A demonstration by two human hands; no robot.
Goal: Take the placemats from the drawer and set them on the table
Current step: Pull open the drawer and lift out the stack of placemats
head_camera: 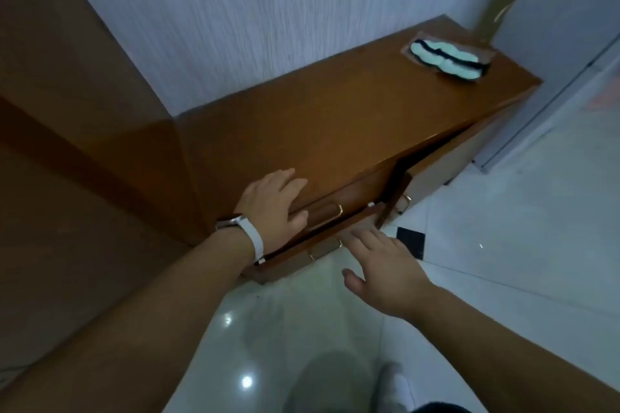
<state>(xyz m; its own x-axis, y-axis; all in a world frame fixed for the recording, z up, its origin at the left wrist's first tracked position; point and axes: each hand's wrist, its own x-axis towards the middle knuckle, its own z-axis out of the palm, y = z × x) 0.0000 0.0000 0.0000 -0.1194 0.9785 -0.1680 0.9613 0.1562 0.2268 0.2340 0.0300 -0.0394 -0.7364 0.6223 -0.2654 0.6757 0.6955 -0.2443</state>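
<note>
Mid-frame, we brace left hand (272, 199) flat on brown wooden cabinet (335, 117); right hand (382, 273), spread and empty, should hook brass drawer handle (324, 247).

Under our left hand (273, 199) the cabinet top (335, 117) is glossy varnished wood; beside our right hand (382, 265), a shiny metal handle (324, 247); below, polished glossy floor tiles (503, 245).
</note>
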